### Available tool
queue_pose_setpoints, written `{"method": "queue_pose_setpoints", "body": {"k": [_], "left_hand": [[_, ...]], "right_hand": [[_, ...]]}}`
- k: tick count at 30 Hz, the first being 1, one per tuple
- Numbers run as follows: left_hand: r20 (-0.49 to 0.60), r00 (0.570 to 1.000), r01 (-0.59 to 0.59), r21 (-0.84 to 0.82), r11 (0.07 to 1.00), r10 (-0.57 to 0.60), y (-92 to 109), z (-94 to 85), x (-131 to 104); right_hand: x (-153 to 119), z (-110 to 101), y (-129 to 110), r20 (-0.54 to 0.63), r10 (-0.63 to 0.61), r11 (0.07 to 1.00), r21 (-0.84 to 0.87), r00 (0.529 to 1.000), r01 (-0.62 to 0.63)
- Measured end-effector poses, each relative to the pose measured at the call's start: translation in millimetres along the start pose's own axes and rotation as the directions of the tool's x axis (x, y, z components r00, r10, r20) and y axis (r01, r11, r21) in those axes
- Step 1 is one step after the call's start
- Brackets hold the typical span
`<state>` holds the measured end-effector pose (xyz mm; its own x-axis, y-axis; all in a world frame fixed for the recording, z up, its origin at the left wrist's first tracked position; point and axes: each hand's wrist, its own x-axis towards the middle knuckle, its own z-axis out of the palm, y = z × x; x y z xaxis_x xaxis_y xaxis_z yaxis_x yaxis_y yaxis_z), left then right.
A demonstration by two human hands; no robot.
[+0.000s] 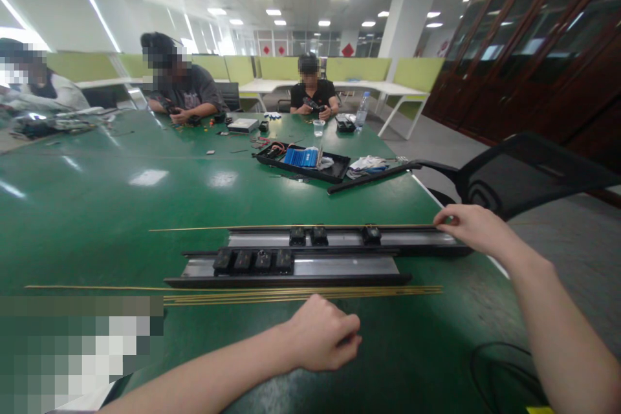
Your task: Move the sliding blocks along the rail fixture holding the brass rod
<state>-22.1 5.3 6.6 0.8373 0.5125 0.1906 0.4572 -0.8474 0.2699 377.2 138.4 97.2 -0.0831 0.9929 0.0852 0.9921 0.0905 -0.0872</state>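
Observation:
My right hand [468,223] pinches the right end of a thin brass rod [194,229] that runs left along the back edge of the farther black-edged metal rail [339,240]. Three small black blocks [319,235] sit in that rail, two close together and one apart. Just in front lies a second, shorter rail [347,266] with several black blocks [262,261] side by side toward its left. Several more brass rods [233,299] lie on the table before it. My left hand [325,334] hangs closed in a loose fist near these rods, nothing visible in it.
Behind the rails, a black tray [334,171] holds a blue part [301,156]. Beside it are gloves [371,165] and a black strip [373,178]. A mesh chair [538,171] stands right; a black cable [504,362] lies near front. Several people sit across the green table [145,200].

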Motion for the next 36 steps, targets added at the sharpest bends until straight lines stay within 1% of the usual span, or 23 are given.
{"method": "queue_pose_setpoints", "body": {"k": [3,9,14,23,36], "left_hand": [[0.0,1.0,0.001,0.0,1.0,-0.001,0.5,-0.5,-0.5],[0.011,1.0,0.002,-0.005,1.0,-0.002,-0.1,-0.7,-0.6],[0.0,1.0,0.001,-0.001,1.0,-0.001,0.0,-0.4,0.3],[-0.003,1.0,0.003,-0.005,1.0,-0.003,-0.4,3.1,-0.6],[-0.014,1.0,0.011,-0.013,1.0,-0.011,-0.8,2.5,-0.7]], "right_hand": [[-0.4,0.6,0.7,-0.009,-0.004,1.0,-0.013,1.0,0.004],[0.0,3.1,2.4,-0.019,0.039,0.999,-0.029,0.999,-0.04],[-0.9,1.1,0.8,-0.016,0.071,0.996,-0.061,0.997,-0.072],[-0.2,5.9,6.8,-0.056,0.037,0.997,-0.062,0.998,-0.04],[1.3,5.5,7.7,-0.036,0.025,0.998,-0.06,0.999,-0.027]]}}
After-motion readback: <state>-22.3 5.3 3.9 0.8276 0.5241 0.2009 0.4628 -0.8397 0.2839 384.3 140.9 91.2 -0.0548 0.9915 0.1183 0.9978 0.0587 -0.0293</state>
